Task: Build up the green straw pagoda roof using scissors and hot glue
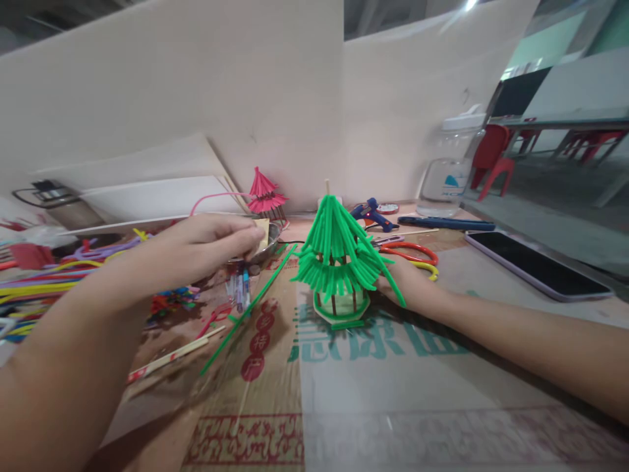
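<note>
A small model pavilion (339, 262) of green pipe cleaners, with a two-tier roof and brown posts, stands upright on the cardboard. My right hand (399, 283) is at its right side, with the fingers hidden behind it. A loose green strand slants down in front of that hand. My left hand (216, 244) reaches out over the left side, its fingers pressed together at a small beige piece (264, 234). Just beyond these fingertips is a metal bowl (272, 242), partly hidden. A long green pipe cleaner (246, 313) lies between the hands.
A pink model pavilion (265, 193) stands at the back. Bundled colored pipe cleaners (54, 282) and wooden sticks (174, 356) lie left. Behind my right hand are a blue glue gun (374, 215), orange-handled scissors (413, 252), a phone (535, 265) and a clear water jug (445, 170).
</note>
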Action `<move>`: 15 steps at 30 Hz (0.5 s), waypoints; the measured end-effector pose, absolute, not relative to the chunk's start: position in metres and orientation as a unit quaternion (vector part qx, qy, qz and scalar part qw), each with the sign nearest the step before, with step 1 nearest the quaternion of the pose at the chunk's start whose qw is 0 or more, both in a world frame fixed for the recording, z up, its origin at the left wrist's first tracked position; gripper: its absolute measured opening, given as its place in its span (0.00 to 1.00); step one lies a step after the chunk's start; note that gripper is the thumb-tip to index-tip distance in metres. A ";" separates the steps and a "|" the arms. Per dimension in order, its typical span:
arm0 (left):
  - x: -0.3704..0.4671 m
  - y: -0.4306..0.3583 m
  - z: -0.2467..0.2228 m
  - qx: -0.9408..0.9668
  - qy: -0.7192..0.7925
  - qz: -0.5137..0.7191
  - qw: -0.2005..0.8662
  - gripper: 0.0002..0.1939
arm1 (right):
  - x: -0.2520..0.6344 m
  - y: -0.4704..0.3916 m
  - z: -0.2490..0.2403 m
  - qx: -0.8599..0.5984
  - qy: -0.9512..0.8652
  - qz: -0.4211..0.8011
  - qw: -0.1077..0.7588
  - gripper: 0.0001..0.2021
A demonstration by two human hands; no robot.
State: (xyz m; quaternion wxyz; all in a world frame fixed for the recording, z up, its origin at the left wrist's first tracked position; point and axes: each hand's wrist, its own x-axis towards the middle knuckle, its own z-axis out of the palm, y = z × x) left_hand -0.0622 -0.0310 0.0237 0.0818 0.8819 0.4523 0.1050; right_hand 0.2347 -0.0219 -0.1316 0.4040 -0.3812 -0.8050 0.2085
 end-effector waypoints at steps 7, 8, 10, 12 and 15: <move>-0.044 -0.015 -0.004 0.869 0.446 0.202 0.072 0.15 | 0.240 -0.017 -0.139 -0.402 -0.813 0.177 0.383 0.12; -0.039 -0.013 -0.009 0.864 0.447 0.218 0.077 0.15 | 0.240 -0.017 -0.139 -0.408 -0.812 0.177 0.379 0.12; -0.029 -0.012 -0.017 0.865 0.428 0.250 0.077 0.14 | 0.240 -0.018 -0.137 -0.412 -0.810 0.180 0.377 0.12; -0.021 -0.013 -0.023 0.879 0.387 0.267 0.076 0.13 | 0.239 -0.018 -0.135 -0.409 -0.806 0.187 0.385 0.11; -0.014 -0.013 -0.028 0.896 0.345 0.270 0.069 0.12 | 0.239 -0.020 -0.132 -0.412 -0.804 0.193 0.384 0.11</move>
